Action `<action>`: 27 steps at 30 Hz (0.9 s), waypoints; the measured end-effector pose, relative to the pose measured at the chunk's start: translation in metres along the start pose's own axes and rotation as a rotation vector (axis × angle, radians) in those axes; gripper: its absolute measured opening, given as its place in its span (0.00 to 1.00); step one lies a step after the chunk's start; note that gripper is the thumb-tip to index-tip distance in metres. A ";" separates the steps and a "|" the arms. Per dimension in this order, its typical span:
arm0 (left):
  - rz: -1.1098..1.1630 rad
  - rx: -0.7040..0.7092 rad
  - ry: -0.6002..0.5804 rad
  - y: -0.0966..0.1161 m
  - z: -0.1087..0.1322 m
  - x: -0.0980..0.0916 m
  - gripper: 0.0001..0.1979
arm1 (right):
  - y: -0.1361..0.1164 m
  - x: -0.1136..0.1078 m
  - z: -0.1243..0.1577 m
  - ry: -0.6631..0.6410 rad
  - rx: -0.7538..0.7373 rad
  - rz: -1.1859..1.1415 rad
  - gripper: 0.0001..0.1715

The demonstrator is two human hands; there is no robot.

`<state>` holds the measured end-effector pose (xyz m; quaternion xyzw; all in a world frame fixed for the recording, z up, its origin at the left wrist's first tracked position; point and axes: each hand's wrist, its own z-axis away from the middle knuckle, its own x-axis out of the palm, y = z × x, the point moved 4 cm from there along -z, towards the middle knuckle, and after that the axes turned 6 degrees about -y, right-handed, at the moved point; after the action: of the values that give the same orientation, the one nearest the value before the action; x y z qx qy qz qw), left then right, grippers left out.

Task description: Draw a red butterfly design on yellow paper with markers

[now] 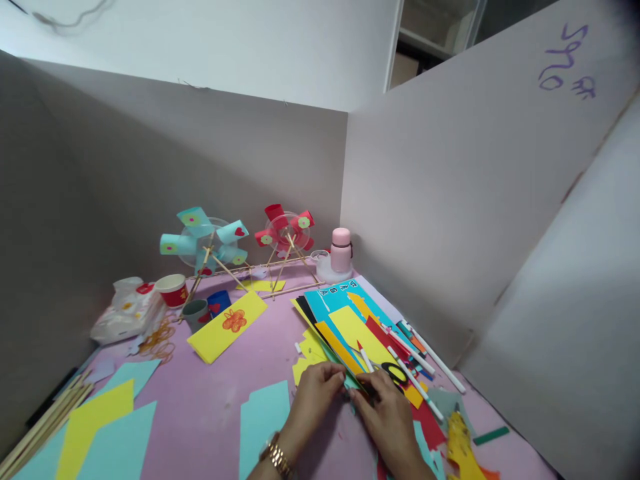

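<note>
My left hand [319,392], with a gold watch [276,456] on its wrist, has its fingers pinched together beside the stack of coloured paper. My right hand [387,412] is close to it, fingers curled at the stack's near corner. Something small and dark shows between the fingertips, too hidden to name. Under and behind the hands lie yellow paper scraps [311,350], an orange-yellow strip [340,343] and a yellow sheet [353,327]. Just past my right hand are scissors with black handles [395,372] and a red-tipped marker [365,357]. A light blue sheet [265,413] lies left of my left wrist.
Two stick-framed paper wheels, one blue [203,240] and one red [286,230], stand at the back near a pink bottle [341,250]. Cups [171,291], a folded yellow card [230,327] and wooden sticks [47,427] are leftward. A yellow glue gun [459,437] lies right.
</note>
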<state>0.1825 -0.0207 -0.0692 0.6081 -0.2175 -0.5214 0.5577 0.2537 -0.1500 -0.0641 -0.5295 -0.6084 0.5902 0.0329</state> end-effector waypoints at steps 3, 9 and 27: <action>0.007 -0.002 0.009 -0.002 0.000 0.001 0.11 | -0.002 0.000 0.001 -0.003 -0.028 0.034 0.11; 0.038 0.024 0.022 0.000 0.003 0.002 0.12 | -0.003 0.001 0.003 0.014 -0.071 0.112 0.13; 0.271 0.051 0.071 -0.011 0.006 0.020 0.11 | -0.005 0.006 0.005 0.047 -0.173 0.196 0.25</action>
<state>0.1812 -0.0370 -0.0860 0.6054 -0.2909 -0.4137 0.6146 0.2446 -0.1476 -0.0655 -0.6011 -0.6013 0.5233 -0.0565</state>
